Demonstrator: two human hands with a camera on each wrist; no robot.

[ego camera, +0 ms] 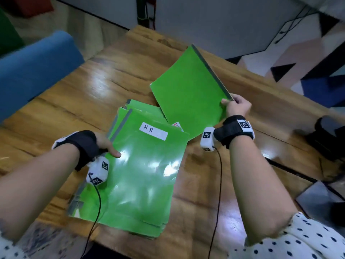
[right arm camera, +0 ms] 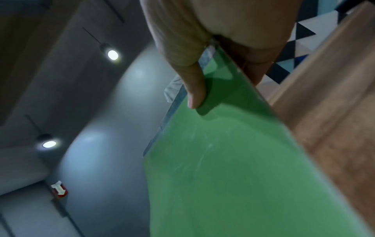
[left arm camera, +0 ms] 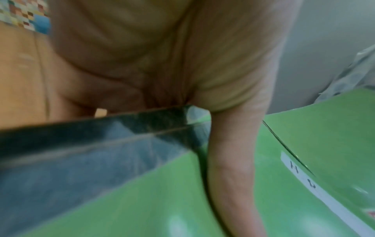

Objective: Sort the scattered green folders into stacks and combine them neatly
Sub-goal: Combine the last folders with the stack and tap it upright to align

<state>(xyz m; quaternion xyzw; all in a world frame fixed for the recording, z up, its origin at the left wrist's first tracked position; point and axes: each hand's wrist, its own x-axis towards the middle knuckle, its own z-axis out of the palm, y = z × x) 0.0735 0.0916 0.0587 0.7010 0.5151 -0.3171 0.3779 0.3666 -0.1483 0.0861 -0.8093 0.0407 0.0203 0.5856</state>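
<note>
A loose stack of green folders [ego camera: 138, 176] lies on the wooden table [ego camera: 97, 90]; the top one carries a white "H.R" label [ego camera: 153, 131]. My left hand [ego camera: 106, 145] grips the stack's grey-spined left edge [left arm camera: 97, 144], thumb [left arm camera: 233, 168] on top of the cover. My right hand [ego camera: 236, 105] pinches the near corner of a single green folder [ego camera: 190, 94], lifted and tilted above the table behind the stack. In the right wrist view the thumb [right arm camera: 194, 89] presses on that folder's [right arm camera: 233, 168] face, fingers underneath.
A blue chair back [ego camera: 35, 66] stands at the table's left. A dark object [ego camera: 330, 135] sits at the right edge, and a grey tablet-like slab [ego camera: 317, 199] lies near the right front. Bare wood shows left of and in front of the stack.
</note>
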